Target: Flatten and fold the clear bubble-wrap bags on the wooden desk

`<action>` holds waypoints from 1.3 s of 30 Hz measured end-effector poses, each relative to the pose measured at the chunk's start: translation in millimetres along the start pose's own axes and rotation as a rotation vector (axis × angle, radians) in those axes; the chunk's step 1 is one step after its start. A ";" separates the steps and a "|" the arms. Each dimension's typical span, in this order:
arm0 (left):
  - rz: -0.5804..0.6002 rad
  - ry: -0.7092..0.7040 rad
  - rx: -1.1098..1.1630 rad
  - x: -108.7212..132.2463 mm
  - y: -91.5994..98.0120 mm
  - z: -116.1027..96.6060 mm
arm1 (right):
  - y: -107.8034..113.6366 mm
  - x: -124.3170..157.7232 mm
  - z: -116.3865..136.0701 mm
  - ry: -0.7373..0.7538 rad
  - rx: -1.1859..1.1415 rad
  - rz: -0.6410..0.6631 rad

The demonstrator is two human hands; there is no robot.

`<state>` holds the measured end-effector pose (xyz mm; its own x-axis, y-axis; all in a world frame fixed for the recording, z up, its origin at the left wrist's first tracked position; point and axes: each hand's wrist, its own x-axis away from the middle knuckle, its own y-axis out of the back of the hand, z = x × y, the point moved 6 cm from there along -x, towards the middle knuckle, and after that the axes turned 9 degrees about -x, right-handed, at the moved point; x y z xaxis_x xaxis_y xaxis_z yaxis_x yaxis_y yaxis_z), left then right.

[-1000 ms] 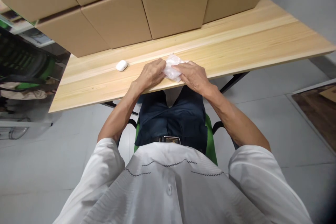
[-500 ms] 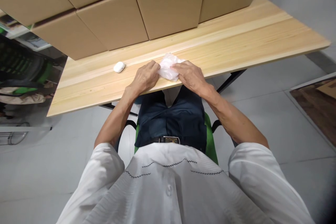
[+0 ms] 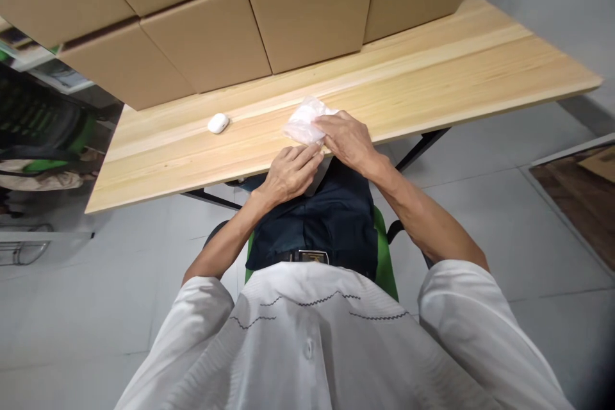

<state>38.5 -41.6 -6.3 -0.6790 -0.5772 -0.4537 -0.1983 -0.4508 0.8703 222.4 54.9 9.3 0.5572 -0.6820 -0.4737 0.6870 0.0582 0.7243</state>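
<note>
A crumpled, translucent white plastic bag (image 3: 303,122) lies near the front edge of the wooden table; what it contains, if anything, I cannot make out. My right hand (image 3: 350,139) grips the bag's right side, fingers curled over it and the thumb hidden. My left hand (image 3: 293,174) is in front of the table edge, palm down. Its fingers are stretched out side by side, tips touching or very close to the bag's near corner beside the right hand. The left thumb is out of sight.
A small white rounded case (image 3: 218,123) lies on the wooden table (image 3: 158,157) to the left. Stacked cardboard boxes (image 3: 206,38) line the table's back. A dark chair (image 3: 43,109) stands on the far left, and a dark metal table leg (image 3: 423,146) shows at right.
My left hand has let go of the bag's left side and moved right and toward me, to its near corner. My right hand has stayed on the bag.
</note>
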 end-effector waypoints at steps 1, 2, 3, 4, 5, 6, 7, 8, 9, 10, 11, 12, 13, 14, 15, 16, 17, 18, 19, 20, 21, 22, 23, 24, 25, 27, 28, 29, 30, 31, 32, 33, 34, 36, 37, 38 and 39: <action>0.014 0.007 -0.007 0.3 -1.1 0.9 | 0.1 0.1 0.5 -0.004 0.002 0.002; 0.023 0.013 -0.018 0.7 -1.6 1.3 | 0.3 0.3 0.9 -0.010 0.004 0.004; 0.030 0.020 -0.030 0.9 -1.7 1.2 | 0.7 0.5 1.2 -0.016 0.005 0.005; 0.038 0.032 -0.042 0.8 -1.8 0.9 | 1.1 0.8 1.5 -0.023 0.007 0.006; 0.051 0.049 -0.051 0.4 -2.2 0.6 | 1.5 1.1 1.7 -0.028 0.009 0.006; 0.066 0.068 -0.055 -0.2 -2.8 0.3 | 1.8 1.5 1.9 -0.032 0.011 0.008; 0.080 0.085 -0.055 -1.1 -3.6 -0.2 | 2.1 1.8 2.0 -0.033 0.011 0.009; 0.089 0.098 -0.053 -2.1 -4.3 -0.7 | 2.4 2.2 1.8 -0.033 0.010 0.009; 0.091 0.105 -0.049 -3.0 -4.8 -1.5 | 2.7 2.4 1.5 -0.031 0.007 0.011; 0.085 0.106 -0.043 -3.9 -5.0 -2.3 | 3.0 2.6 0.9 -0.027 0.002 0.014; 0.074 0.107 -0.033 -4.7 -5.1 -2.9 | 3.5 2.4 0.1 -0.020 -0.004 0.017; 0.061 0.109 -0.019 -5.2 -5.2 -3.2 | 4.0 1.9 -1.1 -0.012 -0.009 0.023; 0.048 0.112 -0.002 -5.4 -5.2 -3.3 | 4.7 1.0 -2.5 -0.002 -0.012 0.031; 0.037 0.117 0.017 -5.6 -5.4 -3.1 | 5.4 -0.4 -4.2 0.009 -0.013 0.041; 0.029 0.124 0.036 -5.5 -5.7 -2.7 | 6.2 -2.1 -6.2 0.019 -0.009 0.051; 0.025 0.133 0.052 -5.4 -6.0 -2.2 | 7.1 -4.2 -8.1 0.028 -0.003 0.059; 0.024 0.142 0.064 -5.2 -6.3 -1.7 | 8.0 -6.4 -10.1 0.035 0.007 0.067; 0.023 0.151 0.073 -5.1 -6.5 -1.2 | 8.9 -8.4 -11.9 0.039 0.018 0.070; 0.021 0.159 0.078 -5.0 -6.5 -0.8 | 9.8 -10.3 -13.4 0.042 0.028 0.068; 0.018 0.165 0.082 -5.0 -6.3 -0.6 | 10.4 -11.6 -14.5 0.043 0.037 0.063; 0.014 0.169 0.086 -5.3 -6.0 -0.4 | 10.8 -12.5 -15.1 0.045 0.043 0.056; 0.011 0.175 0.093 -5.7 -5.6 0.0 | 10.9 -12.9 -15.3 0.048 0.046 0.048; 0.009 0.182 0.103 -6.3 -5.2 0.6 | 10.7 -12.9 -15.2 0.052 0.048 0.041; 0.007 0.191 0.116 -6.9 -4.8 1.4 | 10.0 -12.6 -14.9 0.056 0.049 0.037; 0.006 0.199 0.130 -7.4 -4.4 2.3 | 9.1 -12.3 -14.7 0.059 0.051 0.036; 0.000 0.207 0.158 -7.6 -2.9 3.8 | 6.7 -12.1 -15.0 0.058 0.060 0.042; -0.004 0.208 0.170 -7.0 -1.7 4.4 | 5.4 -12.2 -15.5 0.055 0.067 0.049; -0.011 0.208 0.181 -5.8 -0.1 5.0 | 4.1 -12.6 -16.3 0.051 0.073 0.058; -0.022 0.212 0.192 -4.1 2.1 5.8 | 2.9 -13.1 -17.0 0.046 0.079 0.067; -0.040 0.221 0.203 -2.2 5.1 7.3 | 2.0 -13.7 -17.7 0.043 0.085 0.074; -0.066 0.237 0.212 -0.3 8.9 9.7 | 1.4 -14.2 -18.2 0.040 0.089 0.080; -0.100 0.257 0.217 1.1 13.6 13.4 | 1.4 -14.7 -18.2 0.038 0.093 0.083; -0.139 0.280 0.218 1.6 18.7 18.3 | 1.8 -15.2 -17.6 0.038 0.096 0.085; -0.201 0.325 0.204 -1.5 28.1 31.9 | 3.2 -16.0 -14.7 0.040 0.104 0.093; -0.214 0.342 0.192 -5.3 31.3 40.2 | 3.8 -16.3 -12.7 0.040 0.112 0.105; -0.203 0.355 0.182 -10.5 32.4 48.9 | 4.4 -16.8 -10.7 0.036 0.123 0.117; -0.178 0.361 0.174 -16.5 32.0 57.5 | 4.7 -17.2 -9.1 0.028 0.136 0.131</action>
<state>2.7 -7.3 40.0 -0.3386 -0.7158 -0.6107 -0.4274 -0.4612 0.7776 220.4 73.6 16.3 0.6515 -0.6548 -0.3832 0.5395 0.0447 0.8408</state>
